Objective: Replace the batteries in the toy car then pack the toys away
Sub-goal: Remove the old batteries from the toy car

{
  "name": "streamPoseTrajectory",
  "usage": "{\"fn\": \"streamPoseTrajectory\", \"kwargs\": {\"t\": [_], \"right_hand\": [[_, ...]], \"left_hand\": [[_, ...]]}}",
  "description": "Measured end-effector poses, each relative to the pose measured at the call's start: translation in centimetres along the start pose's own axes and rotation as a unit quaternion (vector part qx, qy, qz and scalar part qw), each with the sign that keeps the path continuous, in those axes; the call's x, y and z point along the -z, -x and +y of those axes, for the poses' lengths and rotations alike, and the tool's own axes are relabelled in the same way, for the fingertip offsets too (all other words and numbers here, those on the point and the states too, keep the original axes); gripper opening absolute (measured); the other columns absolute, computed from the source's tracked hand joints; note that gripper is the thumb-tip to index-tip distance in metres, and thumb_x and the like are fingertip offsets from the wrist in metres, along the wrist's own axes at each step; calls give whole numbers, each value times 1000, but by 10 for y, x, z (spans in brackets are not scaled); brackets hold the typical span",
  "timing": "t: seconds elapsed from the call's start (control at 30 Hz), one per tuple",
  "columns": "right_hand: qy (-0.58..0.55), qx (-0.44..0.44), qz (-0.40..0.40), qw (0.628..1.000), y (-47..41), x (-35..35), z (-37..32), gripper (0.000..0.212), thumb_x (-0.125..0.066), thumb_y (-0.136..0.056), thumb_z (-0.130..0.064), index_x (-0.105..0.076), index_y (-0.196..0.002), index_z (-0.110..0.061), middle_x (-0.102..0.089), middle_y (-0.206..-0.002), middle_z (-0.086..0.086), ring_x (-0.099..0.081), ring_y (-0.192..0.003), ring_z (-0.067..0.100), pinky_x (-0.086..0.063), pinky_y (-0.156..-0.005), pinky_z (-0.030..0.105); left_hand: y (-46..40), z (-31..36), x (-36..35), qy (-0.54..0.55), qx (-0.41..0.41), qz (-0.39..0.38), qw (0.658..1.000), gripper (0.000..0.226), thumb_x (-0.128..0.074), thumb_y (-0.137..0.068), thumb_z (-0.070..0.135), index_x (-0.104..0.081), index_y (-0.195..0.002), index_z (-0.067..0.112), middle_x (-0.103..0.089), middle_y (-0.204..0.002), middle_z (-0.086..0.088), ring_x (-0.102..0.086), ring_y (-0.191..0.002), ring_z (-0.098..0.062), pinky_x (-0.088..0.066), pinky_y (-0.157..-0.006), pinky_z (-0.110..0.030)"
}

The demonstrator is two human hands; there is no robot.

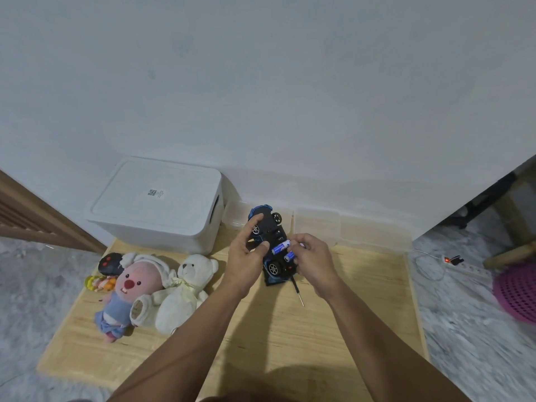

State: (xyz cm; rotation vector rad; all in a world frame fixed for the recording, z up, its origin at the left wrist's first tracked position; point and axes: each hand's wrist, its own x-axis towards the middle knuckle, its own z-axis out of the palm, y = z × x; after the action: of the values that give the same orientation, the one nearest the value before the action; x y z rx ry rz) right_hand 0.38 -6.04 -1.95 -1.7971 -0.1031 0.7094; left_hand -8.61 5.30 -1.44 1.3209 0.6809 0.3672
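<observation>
The blue and black toy car [268, 227] is turned upside down above the wooden table [261, 329], wheels up. My left hand [246, 253] grips its left side, thumb near the battery bay. My right hand [311, 256] pinches blue batteries [280, 247] over the open bay; a second blue battery [289, 256] shows just below. A thin black screwdriver [298, 293] lies on the table under my right hand.
A closed white storage box [156, 204] stands at the back left. Soft toys lie left: a pink plush [130, 288], a white bear [185, 291], a black remote [108, 264], a small yellow figure [97, 282]. Clear plastic containers [348, 227] line the wall.
</observation>
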Motion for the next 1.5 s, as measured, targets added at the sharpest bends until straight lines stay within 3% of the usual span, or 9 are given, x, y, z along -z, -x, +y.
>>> {"fn": "streamPoseTrajectory", "kwargs": {"t": [0.2,0.47,0.6,0.7,0.77,1.0,1.2,1.37,1.5], "right_hand": [[-44,-10,-32,998,3,2,-1,10,-54,-97,-21,-56,-92,-13,-58,-80,7,-49,-57,15,-36,-43,24],[66,42,-74,994,6,6,-2,19,-58,-95,-29,-66,-90,-12,-60,-74,0,-55,-59,14,-41,-48,23],[-149,-34,-82,985,6,19,-7,30,-53,-99,-25,-60,-78,-5,-51,-63,3,-41,-48,12,-27,-37,21],[-364,-119,-111,917,3,36,-7,30,-47,-96,-25,-52,-70,-11,-46,-60,3,-37,-41,11,-25,-32,19],[-395,-134,-115,902,2,44,-6,30,-44,-95,-26,-50,-69,-12,-45,-60,2,-39,-41,11,-26,-32,17],[-348,-154,-55,923,6,59,-6,18,-47,-85,-14,-51,-69,-9,-48,-59,5,-53,-53,19,-43,-41,24],[-81,-112,-61,988,11,58,2,16,-65,-88,-18,-69,-88,-3,-36,-64,0,-33,-47,10,-21,-41,24],[-92,-98,-82,988,15,54,1,25,-70,-86,-35,-70,-81,-11,-31,-58,-3,-29,-47,10,-16,-43,23],[-91,-88,-61,990,15,49,1,27,-69,-87,-35,-68,-78,-9,-31,-57,-3,-30,-44,11,-18,-40,21]], "left_hand": [[3,-3,-1,-11,3,-13,1000,61,-55,-80,7,-57,-125,48,-67,-117,-7,-65,-107,-33,-54,-90,-55],[7,-8,-4,-20,12,-32,999,65,-51,-89,-7,-57,-125,47,-68,-119,-2,-65,-107,-29,-54,-92,-52],[7,-5,-6,-2,32,-20,999,61,-48,-90,-9,-56,-127,39,-67,-114,-3,-66,-98,-26,-53,-90,-55],[8,1,-9,11,49,-27,998,60,-42,-91,-8,-54,-129,37,-64,-115,-1,-64,-98,-20,-53,-90,-55],[8,5,-12,13,62,-36,997,59,-38,-93,-5,-51,-132,37,-62,-119,1,-64,-98,-16,-54,-90,-52],[7,3,-20,18,98,-63,993,65,-30,-97,0,-35,-144,46,-61,-126,5,-67,-102,-20,-59,-79,-44],[7,1,-29,26,101,-52,993,49,-33,-102,7,-38,-136,41,-66,-114,-3,-70,-80,-19,-56,-66,-44],[5,0,-34,-9,109,-10,994,22,-38,-104,16,-44,-125,21,-68,-106,-9,-67,-74,-19,-51,-63,-36],[6,2,-34,19,88,-28,996,27,-43,-103,15,-58,-124,21,-68,-117,-10,-70,-96,-23,-59,-75,-36]]}}
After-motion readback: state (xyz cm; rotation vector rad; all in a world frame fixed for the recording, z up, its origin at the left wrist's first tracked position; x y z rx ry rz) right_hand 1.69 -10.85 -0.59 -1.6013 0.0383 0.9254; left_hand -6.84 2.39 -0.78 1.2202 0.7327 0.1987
